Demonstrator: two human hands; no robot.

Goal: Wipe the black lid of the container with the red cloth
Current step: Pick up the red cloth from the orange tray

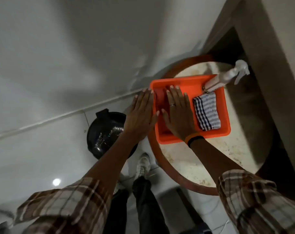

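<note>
closest to the camera were two plaid sleeves [67, 206], dark trousers and a white shoe [143, 164] on the pale floor [25, 157]. two bare arms reached forward from the sleeves. the left hand [141, 114] was flat with its fingers straight and close together, so its grip was released and it held nothing. it was over the left edge of the orange tray [192, 85], and its arm crossed over part of the black lid [103, 132]. the black lid sat on the container, low down by the floor, just left of the round surface [190, 159]. it was shiny, with small bright specks on it. the right hand [178, 112] had a ring on one finger and dark and orange bands at the wrist. it lay flat inside the tray with its fingers spread, its grip also released. the red cloth [160, 102] was in the left part of the tray, between the two hands and partly under the right one. a blue and white striped cloth [207, 112] lay folded in the right part of the tray, just beside the right hand. a clear spray bottle [227, 76] leaned over the tray's far right corner. behind it was a dark gap by a wall.
</note>
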